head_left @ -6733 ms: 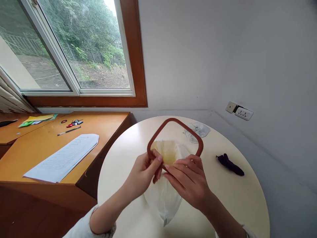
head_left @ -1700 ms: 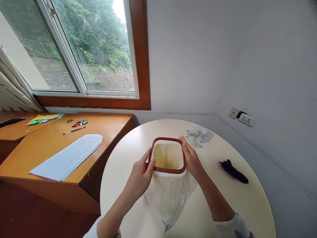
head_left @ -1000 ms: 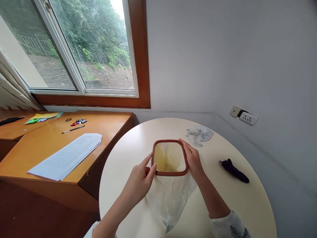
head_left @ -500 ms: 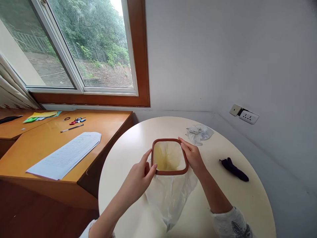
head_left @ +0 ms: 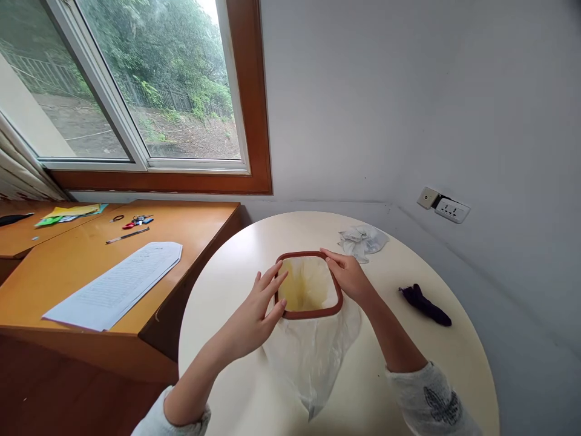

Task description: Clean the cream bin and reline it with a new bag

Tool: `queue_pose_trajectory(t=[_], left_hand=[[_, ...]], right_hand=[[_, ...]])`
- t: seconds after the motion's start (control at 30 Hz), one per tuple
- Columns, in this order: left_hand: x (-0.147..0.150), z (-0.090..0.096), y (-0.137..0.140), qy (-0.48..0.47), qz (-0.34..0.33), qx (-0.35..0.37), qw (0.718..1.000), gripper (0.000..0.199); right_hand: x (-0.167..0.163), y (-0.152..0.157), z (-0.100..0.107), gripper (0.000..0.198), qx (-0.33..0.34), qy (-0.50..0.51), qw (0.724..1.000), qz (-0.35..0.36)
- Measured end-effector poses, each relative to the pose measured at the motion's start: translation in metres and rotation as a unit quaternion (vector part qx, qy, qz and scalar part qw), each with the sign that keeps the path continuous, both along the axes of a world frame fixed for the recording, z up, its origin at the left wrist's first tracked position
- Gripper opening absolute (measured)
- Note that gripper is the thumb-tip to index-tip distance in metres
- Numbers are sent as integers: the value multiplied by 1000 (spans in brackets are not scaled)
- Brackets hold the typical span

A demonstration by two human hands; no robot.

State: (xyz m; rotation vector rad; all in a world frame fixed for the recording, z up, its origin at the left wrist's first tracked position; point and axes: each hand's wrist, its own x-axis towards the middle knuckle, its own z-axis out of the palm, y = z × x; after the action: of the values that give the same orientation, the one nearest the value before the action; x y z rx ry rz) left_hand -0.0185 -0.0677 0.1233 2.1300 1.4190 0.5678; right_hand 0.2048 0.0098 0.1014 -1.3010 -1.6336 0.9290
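A small bin with a rounded-square brown rim (head_left: pixel 313 314) and a yellowish inside stands on the round cream table. A translucent plastic bag (head_left: pixel 313 357) lines it and hangs out over the near side, tapering to a point. My left hand (head_left: pixel 249 312) is at the left side of the rim, its fingers spread and partly over the opening; whether it presses on the rim I cannot tell. With fingers and thumb on the right side of the rim, my right hand (head_left: pixel 349 278) grips the bin. The bin's outer walls are mostly hidden by the bag and my hands.
A crumpled clear plastic bag (head_left: pixel 363 241) lies at the table's back right. Nearer on the right is a dark purple pouch-like item (head_left: pixel 425 304). On the wooden desk (head_left: pixel 204 221) are papers (head_left: pixel 118 284), a pen (head_left: pixel 127 235) and keys (head_left: pixel 137 221). Wall sockets (head_left: pixel 452 209) are at right.
My left hand has loosened from the rim, its fingers now lifted and spread. My right hand still holds the right side. The whole view has shifted slightly.
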Motion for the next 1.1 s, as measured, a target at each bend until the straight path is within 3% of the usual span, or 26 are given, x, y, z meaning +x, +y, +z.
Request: queue_pose_trajectory(t=[0.2, 0.43, 0.63, 1.1], left_hand=[[3, 3, 1, 47, -4, 45, 998, 49], [5, 6, 2, 35, 5, 39, 999, 50], [7, 5, 11, -19, 6, 79, 997, 48], [7, 14, 13, 34, -26, 38, 998, 50]], right_hand=[[1, -1, 19, 39, 23, -127, 991, 22], [-1, -9, 41, 30, 49, -247, 967, 41], [-2, -12, 42, 28, 49, -271, 961, 33], [-5, -15, 38, 30, 49, -287, 955, 46]])
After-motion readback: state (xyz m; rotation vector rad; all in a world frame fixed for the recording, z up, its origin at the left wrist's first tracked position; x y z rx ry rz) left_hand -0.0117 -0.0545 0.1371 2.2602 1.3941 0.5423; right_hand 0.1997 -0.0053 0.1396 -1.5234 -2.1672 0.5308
